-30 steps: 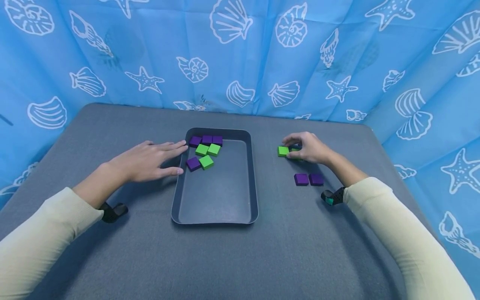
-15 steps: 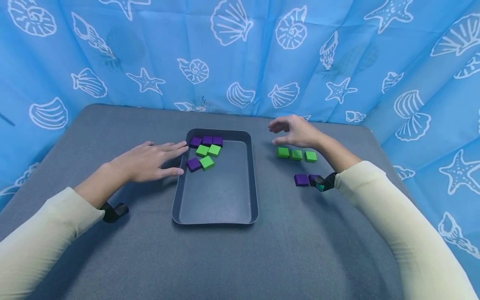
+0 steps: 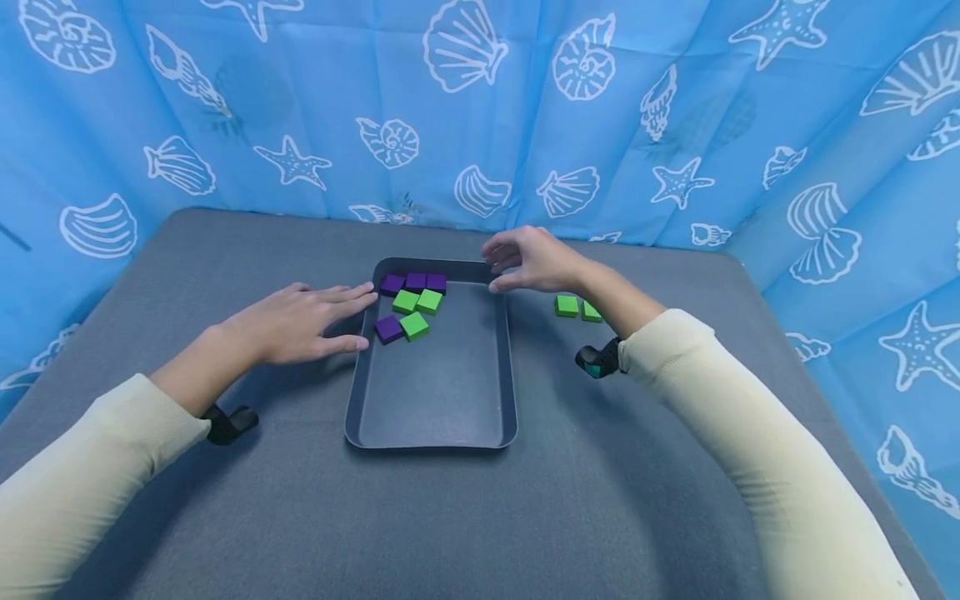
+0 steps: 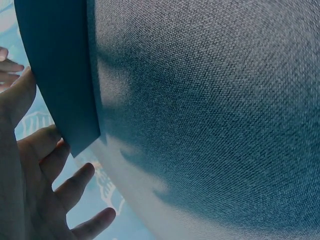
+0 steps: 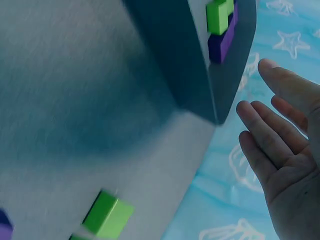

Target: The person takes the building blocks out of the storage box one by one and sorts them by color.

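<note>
My left hand lies at the left rim of a dark grey baking tray, fingers and thumb extended; in the left wrist view its fingertips touch the tray's outer wall. Above the tray's far right corner hovers my right hand, with nothing between its fingers and thumb in the right wrist view. Purple square blocks and green square blocks lie in the upper left of the tray. Right of the tray, two green blocks show on the table, one partly covered by my right forearm.
The grey cloth-covered table bears everything. A blue curtain with white shells hangs behind its far edge and along the sides. A black strap is on my right wrist, another on my left.
My right hand has lifted from the green blocks and moved left to the tray. Its arm now hides the purple blocks and one green block on the table. The left hand stays put.
</note>
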Demonstrator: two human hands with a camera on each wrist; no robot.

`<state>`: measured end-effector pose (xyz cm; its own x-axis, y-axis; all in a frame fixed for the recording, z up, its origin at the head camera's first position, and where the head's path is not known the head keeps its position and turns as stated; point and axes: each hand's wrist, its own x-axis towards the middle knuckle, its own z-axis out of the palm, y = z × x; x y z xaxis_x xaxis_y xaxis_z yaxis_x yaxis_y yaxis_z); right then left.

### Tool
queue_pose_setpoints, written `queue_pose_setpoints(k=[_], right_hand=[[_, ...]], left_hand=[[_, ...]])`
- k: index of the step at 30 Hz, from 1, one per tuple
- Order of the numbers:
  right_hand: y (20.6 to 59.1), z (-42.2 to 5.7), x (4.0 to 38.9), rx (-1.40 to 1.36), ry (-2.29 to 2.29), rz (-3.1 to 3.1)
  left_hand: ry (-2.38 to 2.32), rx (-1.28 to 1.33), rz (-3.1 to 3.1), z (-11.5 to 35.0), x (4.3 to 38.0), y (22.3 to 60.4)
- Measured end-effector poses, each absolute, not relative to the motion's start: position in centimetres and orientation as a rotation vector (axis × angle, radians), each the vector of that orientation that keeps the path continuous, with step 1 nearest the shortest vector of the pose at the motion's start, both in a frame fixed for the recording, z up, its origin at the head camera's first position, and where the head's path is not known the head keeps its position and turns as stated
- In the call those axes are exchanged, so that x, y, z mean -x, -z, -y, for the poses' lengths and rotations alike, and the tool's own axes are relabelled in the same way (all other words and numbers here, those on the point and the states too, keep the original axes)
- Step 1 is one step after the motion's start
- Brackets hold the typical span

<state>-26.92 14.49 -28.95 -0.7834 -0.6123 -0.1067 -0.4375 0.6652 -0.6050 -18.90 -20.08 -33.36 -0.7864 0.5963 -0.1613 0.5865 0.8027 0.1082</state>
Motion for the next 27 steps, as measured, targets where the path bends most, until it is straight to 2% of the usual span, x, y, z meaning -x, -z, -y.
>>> queue_pose_setpoints(k=[14,27], right_hand=[[29.9,-9.3,26.8,0.921,0.728,-2.528],[30.8,-7.1,26.9,0.872,0.697,-2.484]], left_hand=[[-0.071,-0.902,-2.805,20.2,19.0,33.5],[-0.083,-0.902,-2.799,20.1,19.0,33.6]])
